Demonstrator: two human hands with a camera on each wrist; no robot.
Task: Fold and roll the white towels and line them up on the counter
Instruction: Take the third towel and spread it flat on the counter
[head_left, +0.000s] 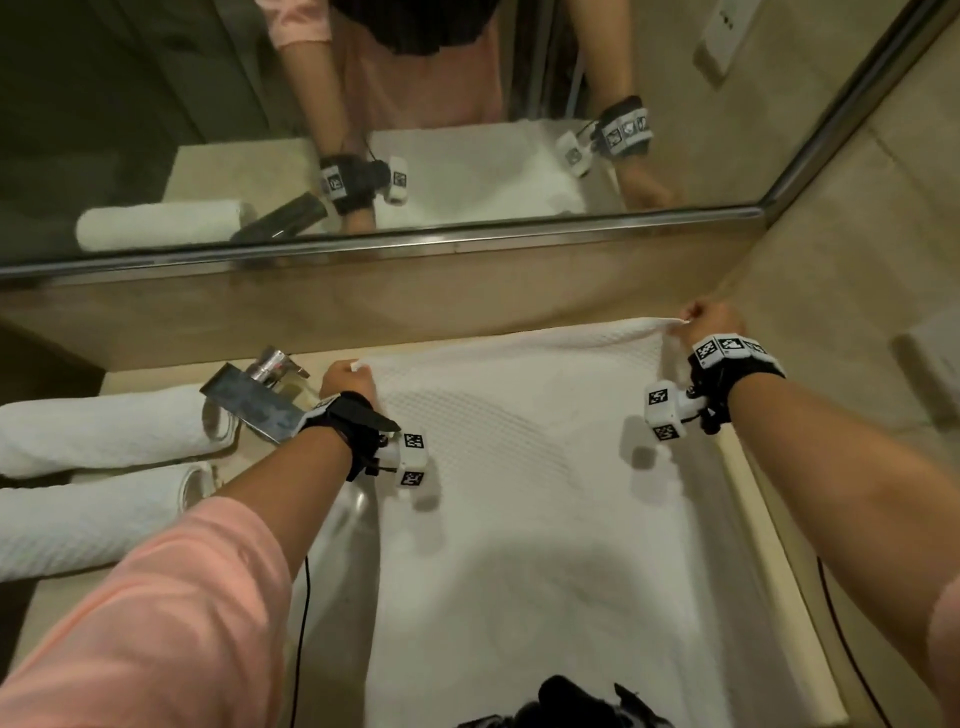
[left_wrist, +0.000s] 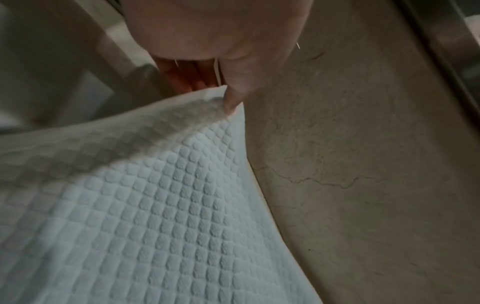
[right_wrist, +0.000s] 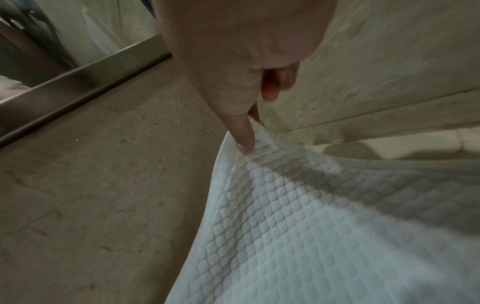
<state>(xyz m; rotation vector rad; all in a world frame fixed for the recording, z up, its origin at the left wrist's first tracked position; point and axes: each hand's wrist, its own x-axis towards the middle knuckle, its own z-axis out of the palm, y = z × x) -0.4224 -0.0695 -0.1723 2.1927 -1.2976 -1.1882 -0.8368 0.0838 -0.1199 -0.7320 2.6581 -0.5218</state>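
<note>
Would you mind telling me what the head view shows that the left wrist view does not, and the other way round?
Only the head view shows the right hand pinching the far right corner of the flat towel, two rolled towels side by side at the left, the tap and the mirror. Only the left wrist view shows the thumb pressed on the corner and the towel's quilted squares close up. Both show the left hand pinching the far left corner, and the counter.
</note>
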